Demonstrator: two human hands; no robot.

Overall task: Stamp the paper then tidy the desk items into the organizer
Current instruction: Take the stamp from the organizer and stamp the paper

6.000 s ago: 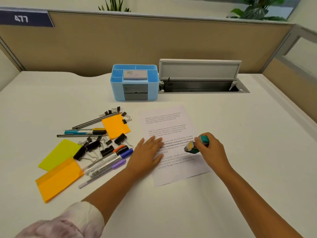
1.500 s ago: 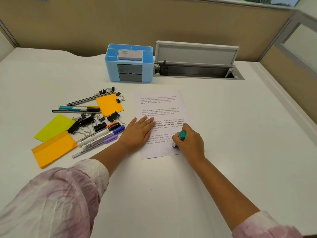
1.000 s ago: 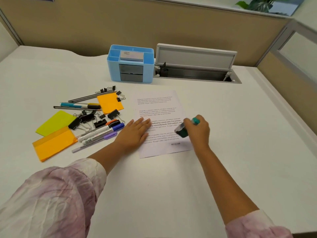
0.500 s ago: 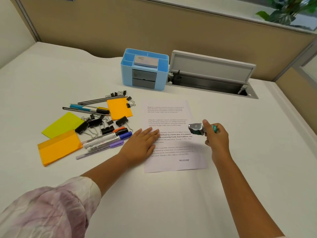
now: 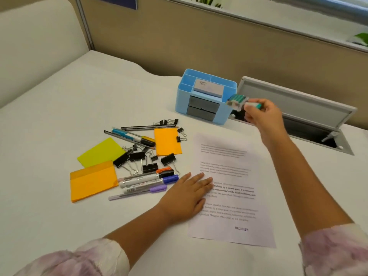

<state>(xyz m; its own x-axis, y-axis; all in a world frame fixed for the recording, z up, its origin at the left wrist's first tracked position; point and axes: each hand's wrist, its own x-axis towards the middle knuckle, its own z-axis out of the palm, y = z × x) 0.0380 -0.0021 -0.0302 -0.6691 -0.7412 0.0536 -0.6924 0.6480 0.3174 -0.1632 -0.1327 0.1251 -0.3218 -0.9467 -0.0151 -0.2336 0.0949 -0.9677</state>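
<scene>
desk (image 5: 59, 116), blurred stamp (image 5: 238, 101) in fingers (image 5: 252, 114)

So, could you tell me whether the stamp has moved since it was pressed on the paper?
Yes. The right hand has carried the stamp off the paper, away from the person; it is now held up beside the blue organizer.

White desk (image 5: 59, 120), tan partition wall (image 5: 199, 42) along the desk's far edge, blue sign (image 5: 119, 1) high on the partition, open cable hatch (image 5: 310, 120) set into the desk below the partition, green plant leaves (image 5: 361, 37) above the partition, bright even light
</scene>
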